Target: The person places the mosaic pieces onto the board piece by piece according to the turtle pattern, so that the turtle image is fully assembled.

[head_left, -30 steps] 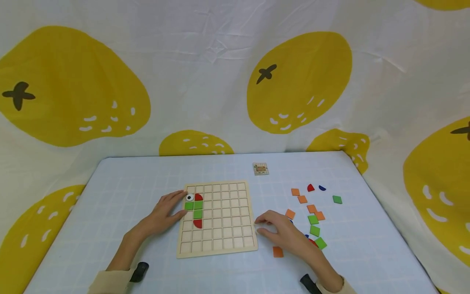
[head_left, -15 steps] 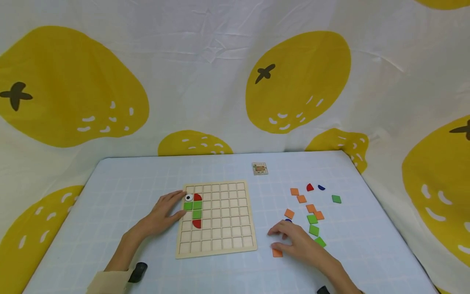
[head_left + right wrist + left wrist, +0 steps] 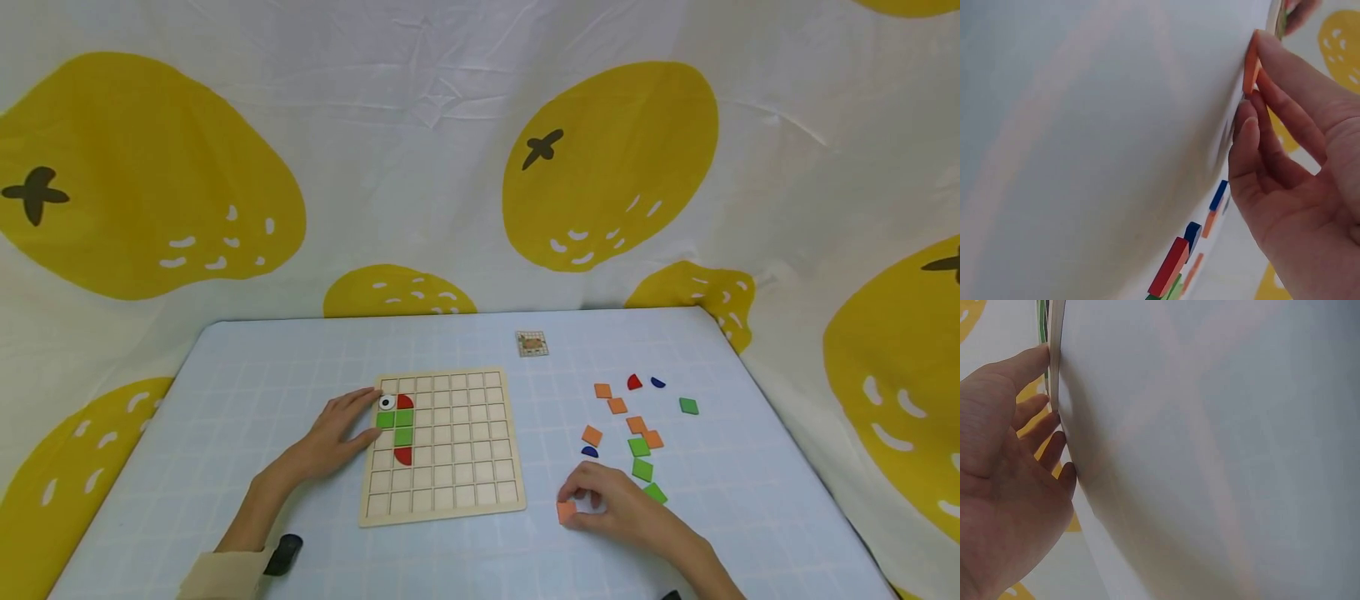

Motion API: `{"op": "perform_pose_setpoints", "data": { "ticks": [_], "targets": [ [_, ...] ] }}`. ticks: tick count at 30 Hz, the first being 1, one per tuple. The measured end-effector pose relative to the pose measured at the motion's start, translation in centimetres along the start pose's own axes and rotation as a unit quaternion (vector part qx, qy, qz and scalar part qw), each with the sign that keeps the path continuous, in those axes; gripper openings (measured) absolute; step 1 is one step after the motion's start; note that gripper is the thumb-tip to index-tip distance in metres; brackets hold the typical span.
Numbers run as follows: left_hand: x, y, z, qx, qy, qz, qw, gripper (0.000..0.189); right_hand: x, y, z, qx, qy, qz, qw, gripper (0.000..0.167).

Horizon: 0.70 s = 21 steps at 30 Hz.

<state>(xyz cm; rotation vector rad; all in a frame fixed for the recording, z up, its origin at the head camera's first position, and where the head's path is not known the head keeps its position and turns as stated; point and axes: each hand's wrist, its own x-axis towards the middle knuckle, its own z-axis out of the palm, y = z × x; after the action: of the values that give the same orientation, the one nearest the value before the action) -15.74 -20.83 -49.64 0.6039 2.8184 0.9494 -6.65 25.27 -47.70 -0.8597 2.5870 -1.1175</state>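
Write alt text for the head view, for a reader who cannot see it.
A person's right hand pinches an orange square; the left hand touches the left edge of a gridded wooden board. On the board's left side lie an eye-like disc, three green squares and two red pieces; loose colored pieces lie to its right.

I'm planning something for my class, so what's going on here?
A person's right hand pinches an orange square tile, off to the right of a pale wooden grid board. Their left hand rests at the board's left edge. On the board sit a round white eye tile, three green square tiles and two red quarter-circle tiles. Loose orange, green, red and blue pieces lie to the right.
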Motion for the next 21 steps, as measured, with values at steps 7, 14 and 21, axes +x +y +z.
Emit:
{"op": "perform_pose_setpoints", "data": {
  "ticks": [7,14,21],
  "targets": [
    [-0.1,0.1,0.0,-0.001,0.004,0.001,1.0000,0.064,0.5,-0.1,0.1,0.026,-0.023,0.007,0.9994,0.015],
    [-0.1,0.1,-0.1,-0.001,-0.001,-0.007,1.0000,0.064,0.9,-0.2,0.2,0.046,-0.012,-0.047,0.9977,0.013],
    [0.0,0.0,0.1,-0.002,-0.001,-0.007,1.0000,0.065,2.2,-0.4,0.5,0.050,-0.004,-0.036,0.9981,0.012]
  ]
}}
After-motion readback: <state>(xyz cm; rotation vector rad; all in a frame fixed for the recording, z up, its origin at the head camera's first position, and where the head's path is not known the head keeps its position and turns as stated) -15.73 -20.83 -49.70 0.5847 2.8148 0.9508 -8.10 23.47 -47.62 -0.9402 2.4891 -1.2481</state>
